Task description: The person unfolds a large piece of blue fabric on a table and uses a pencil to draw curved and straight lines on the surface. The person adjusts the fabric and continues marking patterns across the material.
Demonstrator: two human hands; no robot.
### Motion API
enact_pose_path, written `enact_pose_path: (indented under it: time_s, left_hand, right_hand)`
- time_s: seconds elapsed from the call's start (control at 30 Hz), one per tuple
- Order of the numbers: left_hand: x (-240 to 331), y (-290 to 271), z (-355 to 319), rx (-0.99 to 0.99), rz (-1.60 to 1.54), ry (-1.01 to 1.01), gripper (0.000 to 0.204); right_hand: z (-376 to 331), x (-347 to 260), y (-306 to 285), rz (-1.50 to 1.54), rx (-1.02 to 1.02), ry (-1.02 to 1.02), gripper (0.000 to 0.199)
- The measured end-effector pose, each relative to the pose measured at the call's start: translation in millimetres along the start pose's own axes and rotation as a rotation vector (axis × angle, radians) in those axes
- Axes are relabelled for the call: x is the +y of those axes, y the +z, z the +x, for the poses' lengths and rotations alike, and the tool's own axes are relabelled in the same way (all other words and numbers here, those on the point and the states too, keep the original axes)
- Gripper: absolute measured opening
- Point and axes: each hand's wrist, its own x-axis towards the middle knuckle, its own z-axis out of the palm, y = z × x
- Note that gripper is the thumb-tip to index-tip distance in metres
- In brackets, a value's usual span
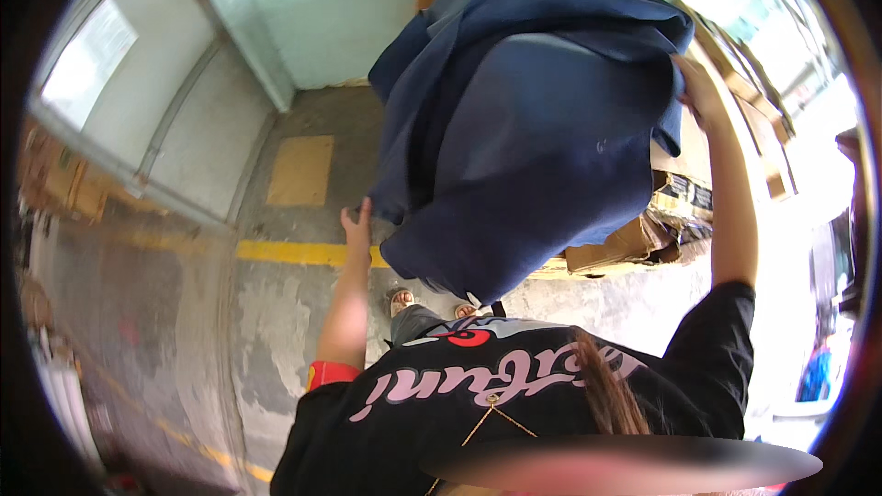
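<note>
A large piece of dark blue denim [551, 138], with paler faded patches, hangs spread out in front of me, bunched in folds at its far end. It looks like a garment, though its full shape is hidden by the folds. My right hand [695, 94] is closed on its right edge, arm stretched far forward. On the left, my left hand [356, 222] is at the lower left edge of the denim; thumb and a finger show, and the fingers seem to grip the cloth there.
Cardboard boxes [625, 246] are stacked behind and right of the denim, some with torn flaps. A pale partition wall [207, 119] stands at the left. A yellow line [294, 253] and a tan square [300, 171] mark the grey floor. My sandalled feet [401, 299] show below the cloth.
</note>
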Motion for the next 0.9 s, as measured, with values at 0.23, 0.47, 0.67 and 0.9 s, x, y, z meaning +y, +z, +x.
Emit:
enact_pose_path:
  time_s: [0.23, 0.47, 0.67, 0.9]
  left_hand:
    - [30, 43, 18, -0.929, -0.597, -0.597, 0.137]
    - [-1, 36, 6, -0.926, -0.570, -0.576, 0.094]
    - [-38, -22, -74, -1.365, -0.698, -0.806, 0.060]
    - [-38, 12, -223, -1.319, 0.378, -0.725, 0.053]
  right_hand:
    - [-200, -74, 51, 0.317, 0.582, 0.059, 0.032]
    - [-391, -109, 49, 0.991, 0.696, 0.147, 0.047]
    - [-577, -60, -5, 0.792, 1.265, -0.059, 0.047]
    - [-794, -14, -38, 0.696, 1.787, -0.164, 0.042]
